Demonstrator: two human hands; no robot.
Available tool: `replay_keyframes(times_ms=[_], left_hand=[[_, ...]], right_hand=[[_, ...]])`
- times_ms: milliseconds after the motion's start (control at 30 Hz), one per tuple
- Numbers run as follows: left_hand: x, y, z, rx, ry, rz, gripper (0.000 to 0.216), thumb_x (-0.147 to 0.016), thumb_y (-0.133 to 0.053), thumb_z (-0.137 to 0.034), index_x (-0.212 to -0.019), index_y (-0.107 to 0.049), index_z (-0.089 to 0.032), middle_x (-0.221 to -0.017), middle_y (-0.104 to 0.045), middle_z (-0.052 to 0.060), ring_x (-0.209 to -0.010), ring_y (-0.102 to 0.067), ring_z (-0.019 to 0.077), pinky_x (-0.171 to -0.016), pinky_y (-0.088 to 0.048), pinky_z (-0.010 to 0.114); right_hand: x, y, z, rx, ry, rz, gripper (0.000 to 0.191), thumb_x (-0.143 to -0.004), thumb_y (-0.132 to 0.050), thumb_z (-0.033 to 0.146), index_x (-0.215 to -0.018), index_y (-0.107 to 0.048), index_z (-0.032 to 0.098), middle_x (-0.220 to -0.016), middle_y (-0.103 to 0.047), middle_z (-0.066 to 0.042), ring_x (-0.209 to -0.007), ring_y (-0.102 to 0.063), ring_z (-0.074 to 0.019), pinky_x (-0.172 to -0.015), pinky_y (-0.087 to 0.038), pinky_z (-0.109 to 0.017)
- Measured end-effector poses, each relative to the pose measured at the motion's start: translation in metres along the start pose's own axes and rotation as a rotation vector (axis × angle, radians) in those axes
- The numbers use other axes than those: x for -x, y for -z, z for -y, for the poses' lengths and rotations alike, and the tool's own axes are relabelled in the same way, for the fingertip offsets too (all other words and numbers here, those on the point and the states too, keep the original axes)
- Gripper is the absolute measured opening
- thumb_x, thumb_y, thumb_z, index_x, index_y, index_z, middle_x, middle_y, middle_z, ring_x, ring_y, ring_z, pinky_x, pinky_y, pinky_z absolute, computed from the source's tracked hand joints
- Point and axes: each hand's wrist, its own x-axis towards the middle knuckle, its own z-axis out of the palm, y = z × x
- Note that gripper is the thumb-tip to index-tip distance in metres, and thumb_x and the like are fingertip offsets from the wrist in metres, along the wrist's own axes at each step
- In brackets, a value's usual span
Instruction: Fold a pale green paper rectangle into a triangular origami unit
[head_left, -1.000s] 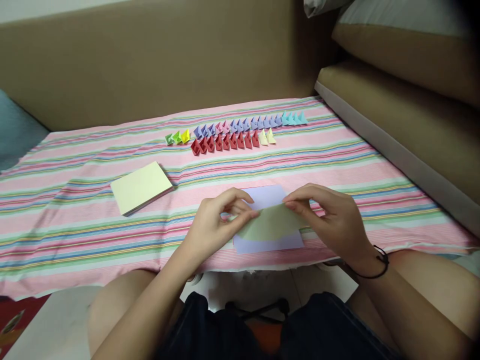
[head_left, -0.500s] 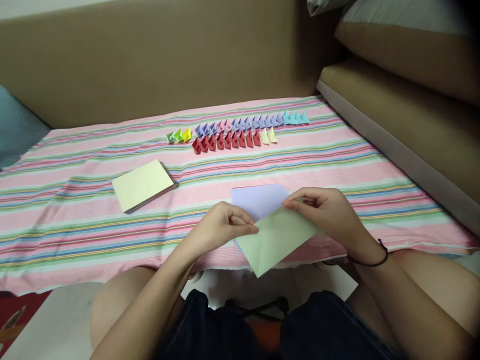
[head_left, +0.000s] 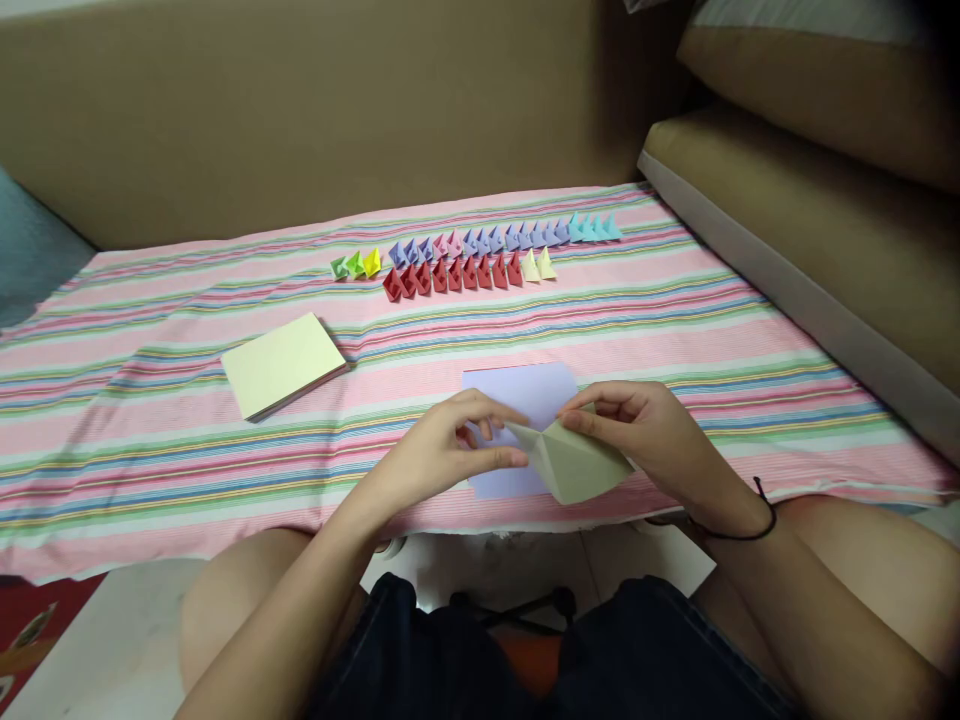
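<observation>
A pale green sheet of paper (head_left: 586,468), creased and bent into a peak along its middle, hangs tilted over the near edge of the cloth. My right hand (head_left: 637,418) pinches its upper edge between thumb and fingers. My left hand (head_left: 457,440) is at the sheet's left corner, thumb and fingers apart on either side of it; whether a fingertip touches the paper I cannot tell. Beneath both hands lies a lavender sheet (head_left: 517,385) flat on the cloth, partly covered, with a thin red edge showing at its top.
A stack of pale yellow paper (head_left: 283,365) lies to the left. Farther back stand rows of small folded paper boats, among them red ones (head_left: 454,275), light blue ones (head_left: 595,230) and a yellow one (head_left: 372,263). Striped cloth (head_left: 225,480) covers the surface; brown cushions (head_left: 810,220) rise at right.
My left thumb and fingers have parted from their pinch on the green sheet. Its left part has swung upward and bent at the crease. My right hand keeps its pinch.
</observation>
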Motion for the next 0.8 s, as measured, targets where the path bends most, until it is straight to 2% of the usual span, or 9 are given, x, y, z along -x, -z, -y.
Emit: replay_keyframes(times_ms=[100,167,200,300,400,500,600,700,800], left_hand=[[-0.001,-0.010,-0.001,0.065,-0.024,-0.326,0.053,-0.071,-0.074,-0.036,-0.119,-0.055,-0.024,-0.081,-0.053,-0.002,-0.066,-0.049,0.0095,-0.061,-0.041,0.021],[-0.001,-0.015,-0.001,0.135,-0.036,-0.525,0.045,-0.076,-0.070,-0.037,-0.116,-0.053,-0.022,-0.068,-0.047,-0.006,-0.055,-0.044,0.0077,-0.054,-0.037,0.020],[-0.002,-0.017,-0.002,0.187,-0.036,-0.536,0.034,-0.081,-0.064,-0.039,-0.108,-0.056,-0.020,-0.063,-0.047,-0.007,-0.053,-0.044,0.0077,-0.053,-0.037,0.020],[-0.002,-0.024,-0.007,0.440,0.034,-0.279,0.036,-0.090,-0.048,-0.046,-0.090,-0.063,-0.014,-0.071,-0.064,0.003,-0.063,-0.061,0.0131,-0.058,-0.046,0.023],[-0.003,-0.032,-0.009,0.699,0.074,-0.063,0.036,-0.088,-0.054,-0.043,-0.104,-0.065,-0.012,-0.103,-0.070,0.012,-0.094,-0.067,0.0216,-0.080,-0.051,0.031],[-0.004,-0.039,-0.005,0.891,0.034,-0.049,0.031,-0.087,-0.060,-0.035,-0.109,-0.066,-0.014,-0.109,-0.070,0.011,-0.101,-0.065,0.0227,-0.089,-0.050,0.034],[-0.006,-0.040,0.000,0.956,0.037,-0.131,0.029,-0.086,-0.061,-0.030,-0.108,-0.067,-0.012,-0.111,-0.069,0.012,-0.102,-0.065,0.0239,-0.089,-0.051,0.034],[-0.006,-0.037,0.002,0.933,0.076,-0.187,0.033,-0.083,-0.064,-0.029,-0.111,-0.065,-0.011,-0.112,-0.069,0.013,-0.100,-0.067,0.0257,-0.087,-0.053,0.035],[-0.006,-0.036,0.002,0.924,0.078,-0.154,0.033,-0.085,-0.062,-0.031,-0.111,-0.066,-0.011,-0.108,-0.070,0.015,-0.097,-0.068,0.0271,-0.086,-0.053,0.037]], right_hand=[[0.002,-0.004,0.001,-0.057,0.038,-0.074,0.016,-0.073,-0.073,0.037,-0.077,-0.071,0.022,-0.068,-0.070,-0.001,-0.058,-0.062,-0.0139,-0.048,-0.047,-0.023],[0.004,-0.009,0.003,-0.026,0.096,-0.232,0.014,-0.074,-0.072,0.036,-0.077,-0.071,0.023,-0.069,-0.070,-0.001,-0.060,-0.063,-0.0145,-0.049,-0.047,-0.024],[0.006,-0.011,0.003,0.010,0.133,-0.325,0.013,-0.074,-0.072,0.036,-0.077,-0.070,0.023,-0.071,-0.071,-0.001,-0.061,-0.063,-0.0149,-0.050,-0.048,-0.025],[0.011,-0.020,0.004,0.172,0.273,-0.548,0.009,-0.077,-0.070,0.033,-0.079,-0.070,0.024,-0.074,-0.071,0.000,-0.063,-0.063,-0.0149,-0.054,-0.048,-0.026],[0.016,-0.028,0.003,0.362,0.453,-0.510,0.003,-0.081,-0.067,0.026,-0.082,-0.069,0.025,-0.078,-0.072,0.000,-0.069,-0.064,-0.0153,-0.063,-0.050,-0.029],[0.018,-0.031,0.000,0.462,0.625,-0.330,0.010,-0.082,-0.065,0.019,-0.088,-0.069,0.025,-0.085,-0.072,-0.001,-0.081,-0.065,-0.0172,-0.074,-0.051,-0.032],[0.017,-0.030,-0.003,0.491,0.694,-0.270,0.018,-0.082,-0.064,0.016,-0.095,-0.069,0.027,-0.088,-0.072,-0.001,-0.090,-0.063,-0.0194,-0.079,-0.051,-0.036],[0.015,-0.028,-0.004,0.509,0.655,-0.324,0.014,-0.081,-0.065,0.018,-0.089,-0.070,0.028,-0.098,-0.070,-0.002,-0.098,-0.060,-0.0217,-0.088,-0.048,-0.041],[0.012,-0.026,-0.005,0.394,0.506,-0.353,0.005,-0.081,-0.066,0.023,-0.082,-0.069,0.026,-0.115,-0.063,-0.004,-0.107,-0.058,-0.0229,-0.091,-0.047,-0.042]])
